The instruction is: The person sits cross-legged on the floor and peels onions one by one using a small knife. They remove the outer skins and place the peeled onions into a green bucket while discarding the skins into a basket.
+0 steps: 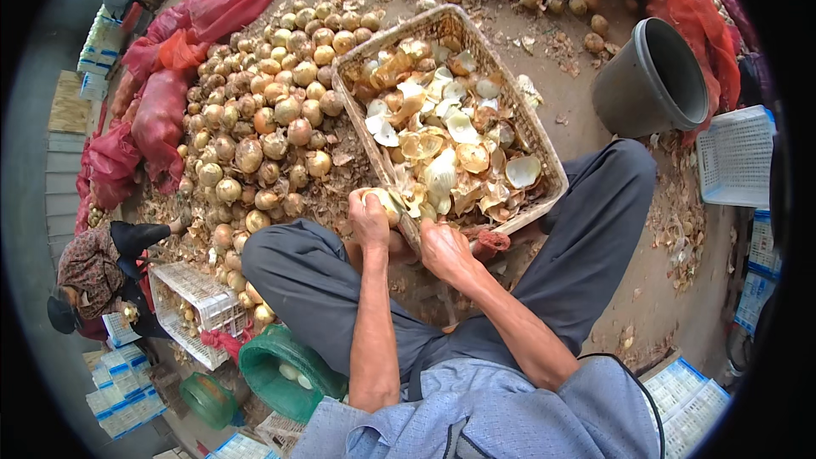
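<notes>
My left hand (370,223) grips a partly peeled onion (386,205) at the near left edge of a plastic crate. The crate (519,86) leans towards me between my knees. It is full of onion skins (462,127), dry brown ones and pale fleshy layers. My right hand (448,252) is beside the left at the crate's near rim, its fingers curled. A bit of onion skin shows at its fingertips; whether the hand holds it or a tool is hidden. Red netting (493,241) is bunched at the rim, just right of that hand.
A heap of unpeeled onions (274,115) spreads left of the crate. A grey bucket (650,76) stands at right, near a white basket (736,156). A green mesh bag (287,373) with peeled onions is by my left thigh. Another person (95,274) sits at far left beside a white crate (194,312).
</notes>
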`<state>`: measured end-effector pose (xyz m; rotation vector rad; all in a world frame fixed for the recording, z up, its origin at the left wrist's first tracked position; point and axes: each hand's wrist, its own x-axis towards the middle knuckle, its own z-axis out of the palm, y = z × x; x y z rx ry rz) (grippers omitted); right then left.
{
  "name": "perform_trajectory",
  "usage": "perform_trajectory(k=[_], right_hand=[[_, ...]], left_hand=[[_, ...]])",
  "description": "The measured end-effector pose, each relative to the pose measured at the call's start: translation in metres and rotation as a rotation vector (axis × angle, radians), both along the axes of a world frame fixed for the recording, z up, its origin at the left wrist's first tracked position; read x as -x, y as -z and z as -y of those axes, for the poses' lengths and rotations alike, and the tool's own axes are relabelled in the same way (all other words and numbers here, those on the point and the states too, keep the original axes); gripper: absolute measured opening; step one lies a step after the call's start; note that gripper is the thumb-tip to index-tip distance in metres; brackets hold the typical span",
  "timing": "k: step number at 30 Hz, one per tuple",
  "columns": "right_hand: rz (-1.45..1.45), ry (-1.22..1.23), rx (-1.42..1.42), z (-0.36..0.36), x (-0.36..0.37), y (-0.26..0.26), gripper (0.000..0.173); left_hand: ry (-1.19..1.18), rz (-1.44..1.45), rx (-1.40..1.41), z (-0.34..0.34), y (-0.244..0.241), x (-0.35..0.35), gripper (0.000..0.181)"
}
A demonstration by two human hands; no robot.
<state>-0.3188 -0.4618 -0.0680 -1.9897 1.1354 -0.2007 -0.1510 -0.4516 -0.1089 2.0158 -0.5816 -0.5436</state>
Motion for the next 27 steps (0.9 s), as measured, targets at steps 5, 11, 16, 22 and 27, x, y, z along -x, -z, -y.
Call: perform_trajectory(k=[5, 11, 16, 22, 27], right_hand=[[0.116, 0.161, -0.080, -0.009, 0.043, -0.003, 0.022], [0.684, 0.412, -0.503, 0.009, 0.029, -0.040, 0.049], [0.759, 0.334, -0.841, 0.017, 0.036, -0.059, 0.047], [0.603, 0.317, -0.885, 0.017, 0.043, -0.041, 0.039], [0.563, 0.252, -0.654, 0.013, 0.039, -0.045, 0.039]], left_hand=[[-0.096, -0.215, 0.108, -0.007, -0.009, 0.003, 0.031], [0.160, -0.573, 0.428, -0.011, -0.042, 0.026, 0.031], [0.116, -0.889, 0.446, -0.022, -0.035, 0.031, 0.045], [0.231, -0.631, 0.360, -0.027, -0.031, 0.032, 0.048], [0.231, -0.692, 0.456, -0.022, -0.036, 0.036, 0.045]])
